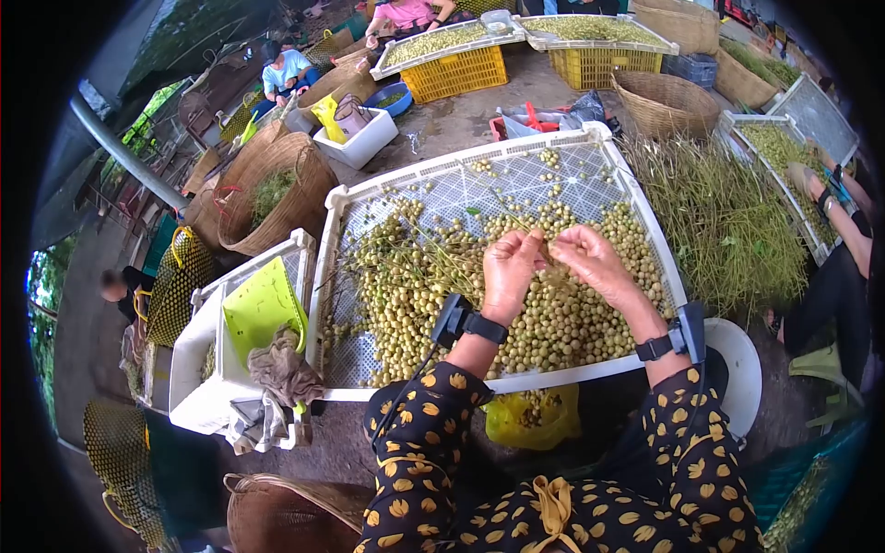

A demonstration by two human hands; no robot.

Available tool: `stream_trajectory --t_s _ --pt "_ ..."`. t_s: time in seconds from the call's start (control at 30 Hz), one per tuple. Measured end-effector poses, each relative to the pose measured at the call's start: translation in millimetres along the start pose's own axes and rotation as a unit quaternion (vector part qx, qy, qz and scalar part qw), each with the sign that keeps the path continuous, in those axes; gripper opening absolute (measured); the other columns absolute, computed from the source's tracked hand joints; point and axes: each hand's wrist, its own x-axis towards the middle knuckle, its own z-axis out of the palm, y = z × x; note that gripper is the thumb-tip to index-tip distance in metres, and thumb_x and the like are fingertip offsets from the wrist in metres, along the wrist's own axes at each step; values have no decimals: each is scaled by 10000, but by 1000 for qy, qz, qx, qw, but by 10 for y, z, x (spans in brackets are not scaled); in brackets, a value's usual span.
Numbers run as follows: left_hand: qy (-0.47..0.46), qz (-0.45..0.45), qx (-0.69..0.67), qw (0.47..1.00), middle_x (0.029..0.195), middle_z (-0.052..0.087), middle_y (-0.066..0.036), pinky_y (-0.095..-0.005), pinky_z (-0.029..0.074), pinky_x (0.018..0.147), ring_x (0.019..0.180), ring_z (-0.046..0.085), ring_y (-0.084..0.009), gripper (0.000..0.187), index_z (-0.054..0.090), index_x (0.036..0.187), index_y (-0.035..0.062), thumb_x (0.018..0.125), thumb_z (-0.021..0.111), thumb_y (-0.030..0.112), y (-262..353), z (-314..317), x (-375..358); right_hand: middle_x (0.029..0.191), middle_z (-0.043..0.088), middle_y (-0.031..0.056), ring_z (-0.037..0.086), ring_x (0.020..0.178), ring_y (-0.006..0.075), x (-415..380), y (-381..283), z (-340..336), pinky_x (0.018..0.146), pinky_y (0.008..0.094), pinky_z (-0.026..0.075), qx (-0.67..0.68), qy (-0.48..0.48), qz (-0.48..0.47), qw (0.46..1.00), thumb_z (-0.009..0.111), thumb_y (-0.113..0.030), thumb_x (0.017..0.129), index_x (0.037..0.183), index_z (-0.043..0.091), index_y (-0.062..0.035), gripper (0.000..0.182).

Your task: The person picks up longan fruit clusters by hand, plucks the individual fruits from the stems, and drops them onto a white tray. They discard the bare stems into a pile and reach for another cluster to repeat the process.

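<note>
Both hands are raised over a white mesh tray (pixel 359 192) filled with small round yellowish fruits (pixel 553 323). My left hand (pixel 513 267) has its thumb and fingers pinched together near a thin stem. Close beside it, my right hand (pixel 595 263) is also pinched, fingertips pointing toward the left ones. What sits between the fingertips is too small to make out. Fruits still on thin stems (pixel 406 267) lie in the left part of the tray, and loose fruits fill the middle and right.
A white box (pixel 198 396) with a green scoop (pixel 265 309) and cloths (pixel 284 366) stands left of the tray. Wicker baskets (pixel 286 189) are behind it. Cut stems (pixel 728 230) are piled at right, near a co-worker's arm (pixel 846 226). A yellow bag (pixel 535 424) lies below the tray.
</note>
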Motion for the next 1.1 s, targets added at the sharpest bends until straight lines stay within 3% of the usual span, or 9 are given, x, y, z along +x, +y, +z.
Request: stream_trajectory --t_s 0.1,0.2,0.23,0.37,0.63,0.77,0.9,1.0,1.1 --pt "-43 0 -72 996 833 643 -47 -257 537 651 727 626 -116 132 611 871 39 900 550 152 -87 71 -52 835 590 21 542 794 84 18 64 88 673 235 452 24 -11 -38 999 650 -289 845 993 592 -17 315" --pt "-32 -79 -101 991 844 639 -44 -261 535 670 723 620 -118 132 605 881 37 900 541 150 -15 40 -69 800 584 -4 527 748 70 33 98 88 635 227 440 -27 4 -74 997 624 -262 866 955 605 -27 251" --pt "-18 -89 -85 992 824 631 -40 -253 530 668 721 614 -115 150 591 855 41 900 556 180 -2 41 -73 786 579 -17 512 700 53 13 57 77 591 208 420 -50 -2 -40 998 594 -230 887 955 602 -31 210" --pt "-28 -96 -87 991 797 623 -41 -243 509 632 716 606 -108 179 584 882 42 899 572 220 -46 -9 -65 759 567 -12 480 563 33 18 124 66 462 188 370 89 -56 16 994 548 -208 913 1004 584 -39 195" --pt "-36 -101 -108 988 809 629 -45 -250 506 643 722 618 -121 171 584 917 41 910 542 206 -37 47 -89 791 560 2 478 556 36 -44 74 28 441 170 363 264 -43 137 954 510 -233 931 1002 550 -58 193" --pt "-36 -91 -24 995 808 633 -40 -258 512 651 718 615 -110 172 600 846 49 900 551 204 -73 51 -47 793 539 -34 440 571 9 -52 -5 44 435 149 330 150 -69 107 981 546 -295 913 996 556 -69 240" --pt "-20 -144 -103 984 698 625 -12 -216 500 574 602 590 -77 189 594 741 69 881 584 194 69 102 -101 958 599 22 558 877 80 -9 93 38 713 222 483 65 -88 17 994 585 -206 891 1105 554 -5 296" --pt "-37 -124 -49 990 744 629 -16 -242 511 618 645 600 -87 187 589 746 84 879 593 216 8 61 -80 907 607 14 555 768 55 -2 108 33 629 203 471 35 -70 11 997 561 -185 900 1095 564 -6 265" --pt "-47 -83 -11 995 730 621 -5 -234 498 587 615 577 -71 211 583 710 97 876 601 225 -24 48 -58 842 605 0 521 645 34 -6 52 1 547 182 434 91 -83 76 989 534 -161 906 1113 569 -6 261"
